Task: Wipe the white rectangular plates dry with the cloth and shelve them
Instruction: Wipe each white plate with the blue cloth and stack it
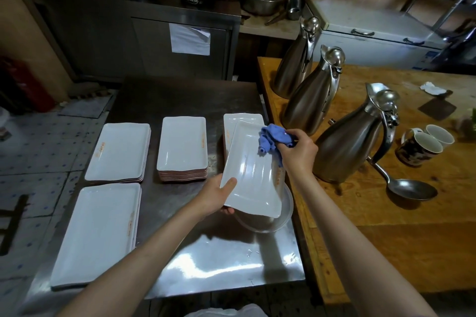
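I observe the left hand gripping the near-left corner of one white rectangular ceramic plate, thumb on its upper face, fingers curled beneath. The plate is held tilted above the steel table, over a round metal bowl. The right hand clutches a crumpled blue cloth, pressed to the plate's far-right corner. Behind the held plate lies another white plate stack. Left of the held plate sit three further stacks: middle, far-left, near-left. Right of it, three steel jugs stand on the wooden table.
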